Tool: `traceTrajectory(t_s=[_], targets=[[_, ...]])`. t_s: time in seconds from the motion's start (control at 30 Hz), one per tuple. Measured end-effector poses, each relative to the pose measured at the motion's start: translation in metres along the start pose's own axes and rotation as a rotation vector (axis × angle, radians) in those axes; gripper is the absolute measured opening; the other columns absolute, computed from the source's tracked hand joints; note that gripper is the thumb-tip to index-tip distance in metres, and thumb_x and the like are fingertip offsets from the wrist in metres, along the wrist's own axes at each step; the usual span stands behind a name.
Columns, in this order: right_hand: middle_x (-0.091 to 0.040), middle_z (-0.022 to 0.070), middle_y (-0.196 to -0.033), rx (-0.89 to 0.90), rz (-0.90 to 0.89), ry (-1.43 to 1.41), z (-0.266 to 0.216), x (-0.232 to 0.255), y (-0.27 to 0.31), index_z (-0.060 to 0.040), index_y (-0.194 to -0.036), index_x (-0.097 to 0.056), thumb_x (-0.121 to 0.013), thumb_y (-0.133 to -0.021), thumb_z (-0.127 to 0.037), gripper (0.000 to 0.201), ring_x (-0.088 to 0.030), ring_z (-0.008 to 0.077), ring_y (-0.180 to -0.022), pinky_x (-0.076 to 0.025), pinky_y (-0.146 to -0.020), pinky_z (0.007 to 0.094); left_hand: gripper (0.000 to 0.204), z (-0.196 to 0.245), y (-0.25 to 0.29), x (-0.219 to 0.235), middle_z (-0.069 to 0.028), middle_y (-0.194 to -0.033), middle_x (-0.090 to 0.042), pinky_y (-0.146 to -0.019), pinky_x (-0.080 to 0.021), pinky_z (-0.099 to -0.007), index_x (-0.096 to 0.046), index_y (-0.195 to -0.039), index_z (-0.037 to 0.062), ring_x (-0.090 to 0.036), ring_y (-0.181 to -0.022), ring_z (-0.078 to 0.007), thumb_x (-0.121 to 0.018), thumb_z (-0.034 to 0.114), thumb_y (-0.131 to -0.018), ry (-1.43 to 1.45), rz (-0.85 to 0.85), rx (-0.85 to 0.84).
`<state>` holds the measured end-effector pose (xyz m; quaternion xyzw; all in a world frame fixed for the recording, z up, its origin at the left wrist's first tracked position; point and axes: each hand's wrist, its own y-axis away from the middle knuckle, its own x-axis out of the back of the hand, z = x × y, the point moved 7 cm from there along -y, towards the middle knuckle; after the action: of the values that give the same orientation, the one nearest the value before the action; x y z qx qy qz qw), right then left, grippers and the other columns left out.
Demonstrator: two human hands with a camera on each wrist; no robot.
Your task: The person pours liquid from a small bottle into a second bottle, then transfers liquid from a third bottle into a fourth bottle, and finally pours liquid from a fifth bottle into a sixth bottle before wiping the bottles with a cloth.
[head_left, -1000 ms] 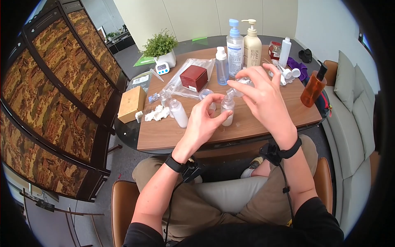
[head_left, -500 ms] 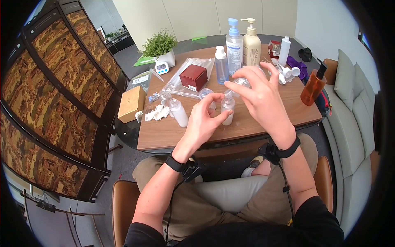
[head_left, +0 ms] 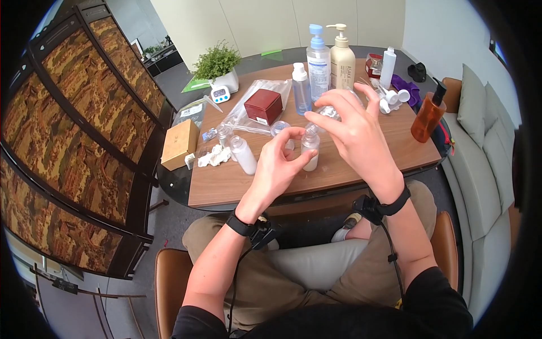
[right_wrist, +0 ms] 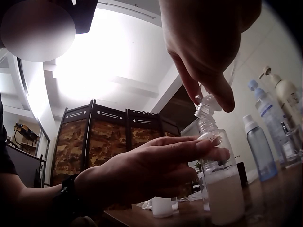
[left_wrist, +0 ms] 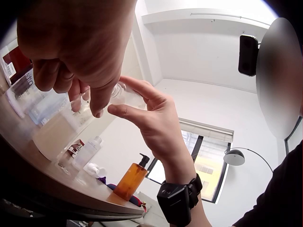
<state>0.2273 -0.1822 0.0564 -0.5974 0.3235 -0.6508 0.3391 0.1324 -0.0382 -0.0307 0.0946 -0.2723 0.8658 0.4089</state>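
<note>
In the head view my left hand [head_left: 277,164] grips a small clear bottle [head_left: 310,163] of cloudy whitish liquid between thumb and fingers. This bottle stands upright on the table, its open neck upward. Above it my right hand [head_left: 361,138] pinches a second small clear bottle [head_left: 330,113], tipped over with its mouth down at the lower bottle's neck. The right wrist view shows the tilted bottle's threaded neck [right_wrist: 206,113] right at the lower mouth; my right fingers hide much of its body. Left of my left hand stands another open bottle [head_left: 243,155] of whitish liquid.
Crumpled tissue [head_left: 215,155], a cardboard box [head_left: 180,143] and a dark red box [head_left: 263,106] on a plastic bag lie to the left. Pump bottles [head_left: 342,62] stand behind my hands. An amber pump bottle [head_left: 428,117] is near the right table edge.
My right hand and the tipped bottle have shifted slightly left over the lower bottle's mouth. My left hand keeps its grip in the same place.
</note>
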Motion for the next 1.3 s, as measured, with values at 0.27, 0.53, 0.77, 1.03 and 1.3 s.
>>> traceTrajectory(t_s=[0.27, 0.53, 0.77, 1.03, 1.3], targets=[[-0.069, 0.005, -0.115, -0.001, -0.003, 0.002, 0.0, 0.0, 0.0, -0.0104, -0.111, -0.081, -0.073, -0.081, 0.006, 0.036, -0.068, 0.0233, -0.12, -0.034, -0.126, 0.0575, 0.044, -0.001, 0.0, 0.0, 0.0036, -0.097, -0.066, -0.054, -0.034, -0.0246, -0.069, -0.13, -0.0022, -0.038, -0.062, 0.0007, -0.091, 0.014, -0.095, -0.014, -0.006, 0.022], [-0.068, 0.0049, -0.114, -0.009, -0.012, -0.014, 0.003, 0.001, 0.001, -0.011, -0.114, -0.083, -0.073, -0.084, 0.005, 0.036, -0.069, 0.022, -0.118, -0.034, -0.126, 0.0561, 0.048, -0.003, 0.0, -0.001, -0.001, -0.108, -0.074, -0.057, -0.042, -0.028, -0.07, -0.133, 0.0009, -0.043, -0.063, -0.0037, -0.091, 0.02, -0.094, -0.001, -0.023, 0.05], [-0.068, 0.005, -0.113, -0.014, -0.009, -0.023, 0.004, 0.003, 0.002, -0.0108, -0.116, -0.083, -0.073, -0.085, 0.005, 0.036, -0.069, 0.0221, -0.117, -0.034, -0.126, 0.0555, 0.049, -0.002, 0.0, -0.001, -0.0003, -0.104, -0.073, -0.057, -0.041, -0.0274, -0.07, -0.134, 0.0002, -0.041, -0.063, -0.0035, -0.091, 0.019, -0.094, -0.003, -0.018, 0.039], [-0.07, 0.0058, -0.114, -0.022, -0.013, -0.034, 0.006, 0.002, 0.003, -0.0107, -0.117, -0.084, -0.074, -0.085, 0.004, 0.036, -0.068, 0.0227, -0.117, -0.035, -0.125, 0.0556, 0.049, -0.003, 0.0, -0.001, 0.0004, -0.099, -0.072, -0.058, -0.041, -0.0277, -0.071, -0.135, 0.0006, -0.04, -0.064, -0.0043, -0.091, 0.019, -0.094, -0.02, -0.015, 0.045], [-0.071, 0.0053, -0.115, -0.049, -0.036, -0.062, 0.01, 0.003, 0.006, -0.0114, -0.12, -0.083, -0.08, -0.084, 0.003, 0.039, -0.068, 0.0228, -0.118, -0.035, -0.125, 0.0558, 0.049, -0.005, 0.0, 0.0, 0.001, -0.103, -0.073, -0.058, -0.041, -0.0269, -0.072, -0.135, 0.0005, -0.041, -0.064, -0.0035, -0.091, 0.018, -0.093, 0.006, -0.008, 0.044]])
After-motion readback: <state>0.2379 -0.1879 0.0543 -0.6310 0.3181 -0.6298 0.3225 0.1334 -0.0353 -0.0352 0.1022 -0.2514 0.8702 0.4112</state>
